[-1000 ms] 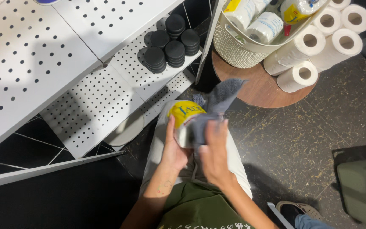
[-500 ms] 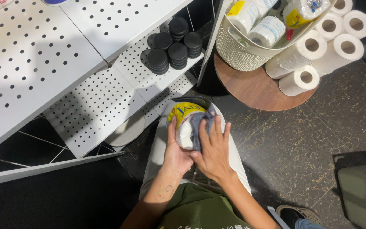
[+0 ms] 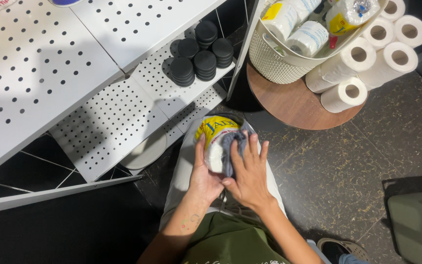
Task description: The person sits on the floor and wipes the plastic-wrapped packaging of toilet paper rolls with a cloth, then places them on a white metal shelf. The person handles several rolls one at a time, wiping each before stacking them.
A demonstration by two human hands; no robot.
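Observation:
A white and yellow wrapped package (image 3: 215, 138) rests on my lap. My left hand (image 3: 201, 177) grips its left side, thumb up along the wrapper. A grey cloth (image 3: 232, 146) lies bunched against the package's right side, and my right hand (image 3: 249, 171) presses flat on it with fingers spread. The cloth is mostly hidden under that hand.
White perforated metal shelves (image 3: 98, 117) rise at the left, one bearing stacks of black round lids (image 3: 199, 54). A round wooden stool (image 3: 294, 100) at the upper right carries a white woven basket (image 3: 279, 61) of wrapped rolls and several loose paper rolls (image 3: 362, 63). Dark speckled floor (image 3: 348, 161) lies to the right.
One second ago the grey cloth hung loose above the package; my right hand has brought it down and flattened it against the package's side. The left hand has stayed in place.

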